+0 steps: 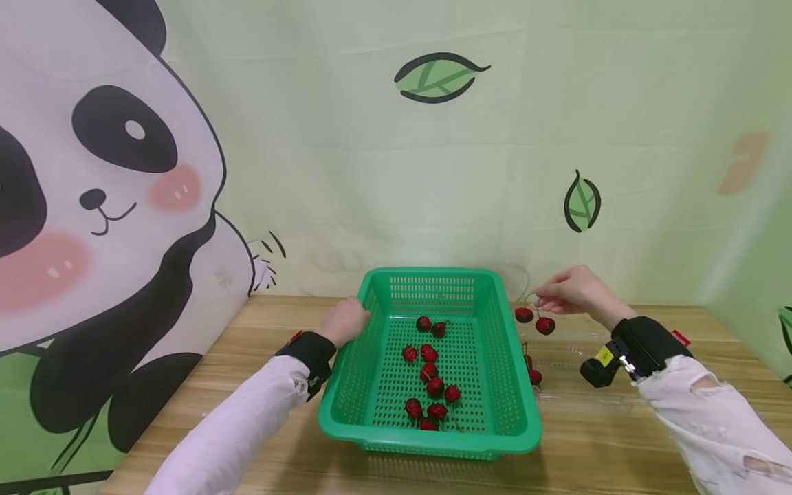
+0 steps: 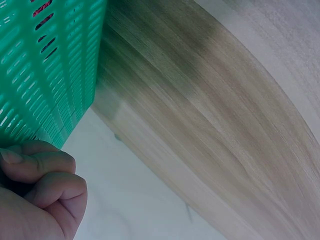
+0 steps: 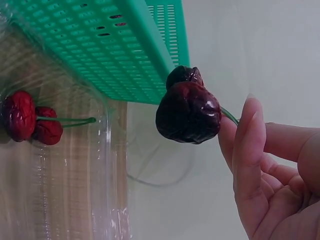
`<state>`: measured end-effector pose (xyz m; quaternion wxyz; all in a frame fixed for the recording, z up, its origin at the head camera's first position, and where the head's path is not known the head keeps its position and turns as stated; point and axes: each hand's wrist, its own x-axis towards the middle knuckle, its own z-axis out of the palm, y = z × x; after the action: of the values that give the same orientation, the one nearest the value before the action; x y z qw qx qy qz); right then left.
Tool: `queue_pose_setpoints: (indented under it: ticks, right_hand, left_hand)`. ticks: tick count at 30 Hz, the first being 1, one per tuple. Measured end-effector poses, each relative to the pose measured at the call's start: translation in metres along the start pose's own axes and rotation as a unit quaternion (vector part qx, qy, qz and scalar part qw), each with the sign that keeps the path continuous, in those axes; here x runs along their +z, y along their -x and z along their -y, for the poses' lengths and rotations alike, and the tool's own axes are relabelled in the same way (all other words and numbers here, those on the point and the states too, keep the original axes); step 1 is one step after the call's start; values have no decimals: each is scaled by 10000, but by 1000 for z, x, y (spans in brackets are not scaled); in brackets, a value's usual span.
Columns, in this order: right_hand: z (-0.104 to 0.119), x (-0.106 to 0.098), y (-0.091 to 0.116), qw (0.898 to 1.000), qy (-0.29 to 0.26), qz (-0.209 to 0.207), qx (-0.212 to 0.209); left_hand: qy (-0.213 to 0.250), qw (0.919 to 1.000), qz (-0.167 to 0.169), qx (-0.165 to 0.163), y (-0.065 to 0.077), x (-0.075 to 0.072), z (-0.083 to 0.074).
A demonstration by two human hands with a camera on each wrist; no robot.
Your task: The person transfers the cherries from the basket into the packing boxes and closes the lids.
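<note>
A green plastic basket (image 1: 433,443) with slotted walls holds several dark red, wrinkled cherries (image 1: 435,387). My left hand (image 1: 344,321) grips its left rim near the far corner, fingers curled in the left wrist view; the contact itself is partly hidden. Right of the basket, my right hand (image 1: 575,292) pinches the green stems of a pair of cherries (image 3: 187,112), which hang above a clear plastic box (image 1: 581,395). Another joined pair of cherries (image 3: 20,116) lies in that box, close to the basket's right wall.
A wood-grain table (image 1: 272,440) carries the basket and the clear box. Behind it hangs a pale green cloth backdrop (image 1: 346,172) printed with a panda and leaves. The box's transparent edges are hard to make out in the head view.
</note>
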<state>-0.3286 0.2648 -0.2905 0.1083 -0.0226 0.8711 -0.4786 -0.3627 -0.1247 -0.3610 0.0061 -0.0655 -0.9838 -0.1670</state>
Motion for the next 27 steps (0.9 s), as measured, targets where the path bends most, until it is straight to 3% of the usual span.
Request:
queue_pose_setpoints:
  ticks: [27]
  right_hand:
    - [-32,-3,2,9986,-168,20,492]
  left_hand:
    - [1,10000,39,-24,-1,0,0]
